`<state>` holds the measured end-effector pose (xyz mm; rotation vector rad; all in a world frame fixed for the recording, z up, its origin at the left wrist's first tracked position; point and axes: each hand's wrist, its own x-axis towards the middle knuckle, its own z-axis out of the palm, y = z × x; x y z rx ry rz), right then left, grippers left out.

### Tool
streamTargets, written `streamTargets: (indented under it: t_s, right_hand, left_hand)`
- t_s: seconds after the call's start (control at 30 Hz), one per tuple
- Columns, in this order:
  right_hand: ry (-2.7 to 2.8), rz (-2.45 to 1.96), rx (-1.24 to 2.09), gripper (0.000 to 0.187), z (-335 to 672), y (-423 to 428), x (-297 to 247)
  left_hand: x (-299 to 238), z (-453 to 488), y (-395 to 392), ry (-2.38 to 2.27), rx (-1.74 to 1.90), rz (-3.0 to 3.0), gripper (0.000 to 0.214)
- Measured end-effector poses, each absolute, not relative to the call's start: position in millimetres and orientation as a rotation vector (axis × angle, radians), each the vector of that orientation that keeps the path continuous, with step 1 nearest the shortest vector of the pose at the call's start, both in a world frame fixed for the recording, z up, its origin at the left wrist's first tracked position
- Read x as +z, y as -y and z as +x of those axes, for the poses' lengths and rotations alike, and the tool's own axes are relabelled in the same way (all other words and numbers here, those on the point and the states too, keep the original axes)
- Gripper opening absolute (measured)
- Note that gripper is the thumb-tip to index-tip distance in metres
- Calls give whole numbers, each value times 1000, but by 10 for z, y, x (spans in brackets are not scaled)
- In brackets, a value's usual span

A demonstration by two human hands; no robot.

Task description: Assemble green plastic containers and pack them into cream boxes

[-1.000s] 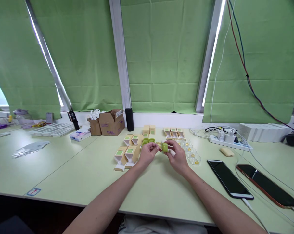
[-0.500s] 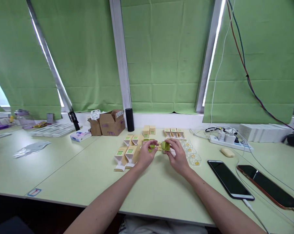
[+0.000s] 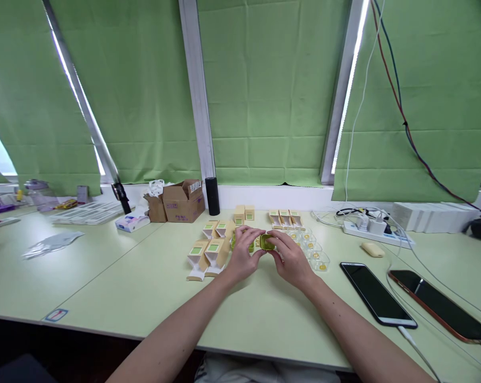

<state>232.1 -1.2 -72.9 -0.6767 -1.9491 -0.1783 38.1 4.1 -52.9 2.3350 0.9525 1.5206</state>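
Small green piece (image 3: 267,242) sits low over the table (image 3: 144,287), just in front of the person, pinched between thumb and fingertips of the right hand (image 3: 293,258). The left hand (image 3: 242,254) meets it from the other side, fingers curled over a further bit of green; whether they actually grip it cannot be told from here. Judging by the two hands pressed close together, the work is at a fine fitting or closing stage on this piece. Handling it further calls for a light fingertip grip and steady wrists, since the piece is tiny and other things stand close by. Just to the left of the hands lie tan boxes with green labels (image 3: 208,254), some with open flaps. Just to the right is a row of clear cups (image 3: 319,260), each with something yellow inside. Further right, two phones (image 3: 378,293) lie flat on their cables. Beyond the hands stand more small boxes (image 3: 284,217), then a power strip (image 3: 373,230), a cardboard carton (image 3: 183,200) and a black cylinder (image 3: 212,195) by the sill, under green blinds (image 3: 264,90).
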Motion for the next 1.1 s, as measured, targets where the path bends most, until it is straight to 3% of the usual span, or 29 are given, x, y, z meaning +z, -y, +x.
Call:
streamTargets:
  t_s: [1.1]
  right_hand:
    - [1956,-682,-311,30,2271,21,-705]
  left_hand:
    - [-594,360,-86,-924,1578,2375,42]
